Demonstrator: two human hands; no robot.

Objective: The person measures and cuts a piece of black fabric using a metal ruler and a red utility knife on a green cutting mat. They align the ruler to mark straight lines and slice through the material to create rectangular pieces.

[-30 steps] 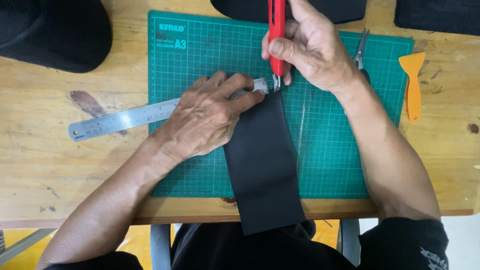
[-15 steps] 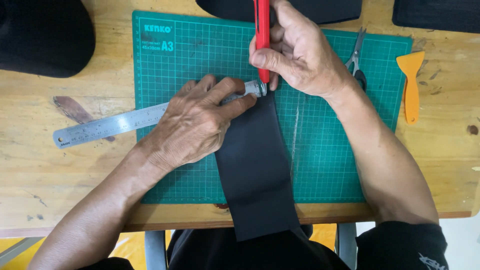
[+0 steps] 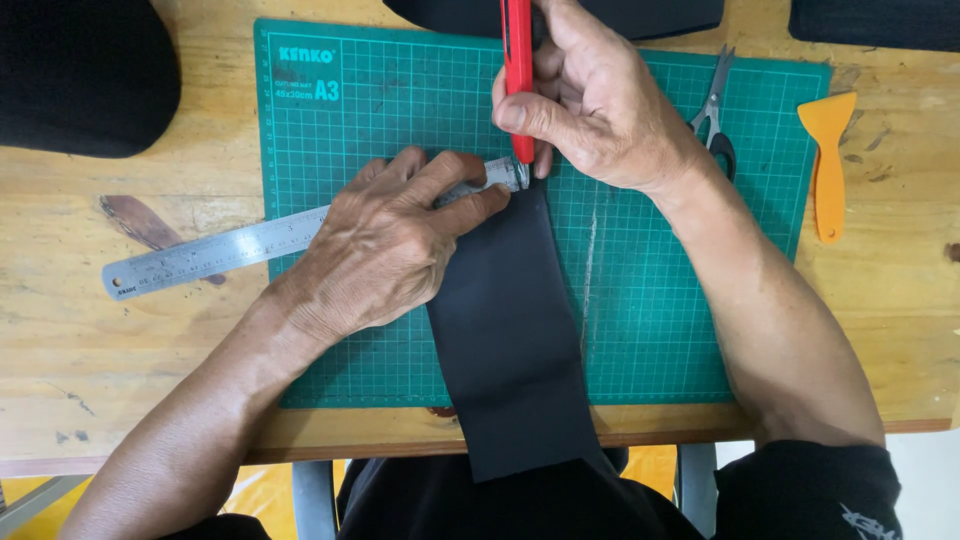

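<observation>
Little has shifted in the past second: both hands hold the same places, only the view has slid slightly to the right. Nearest the person, a black strip of material [image 3: 510, 340] hangs over the front edge of the wooden table [image 3: 80, 360] and runs up onto the green cutting mat [image 3: 660, 300]. On it the left hand [image 3: 385, 245] lies flat, fingers together, pressing a steel ruler [image 3: 210, 250] whose far end crosses the top of the strip. Just beyond, the right hand [image 3: 590, 100] is clamped around a red utility knife [image 3: 518, 70], its tip down at the ruler's end. Farther right lie scissors [image 3: 715, 110] on the mat and an orange scraper [image 3: 828, 165] on the table. Dark fabric pieces [image 3: 80, 80] sit along the far edge.
</observation>
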